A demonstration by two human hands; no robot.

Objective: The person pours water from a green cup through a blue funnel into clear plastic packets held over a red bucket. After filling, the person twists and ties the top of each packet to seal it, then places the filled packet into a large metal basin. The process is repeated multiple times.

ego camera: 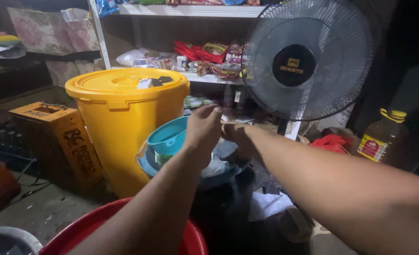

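1. My left hand (202,130) and right hand (240,137) reach out together over the blue basin (148,163), fingertips close; the light is dim and I cannot tell whether either hand grips anything.
2. The small teal scoop (167,137) sits in that basin, just beside and left of my left hand, seemingly not touched.
3. Risk, as I judge it: my left forearm could nudge the scoop and tip it, since it sits tilted near the yellow lidded bin (124,123).
4. The standing fan (308,59) is near behind my hands; reaching farther could knock it.
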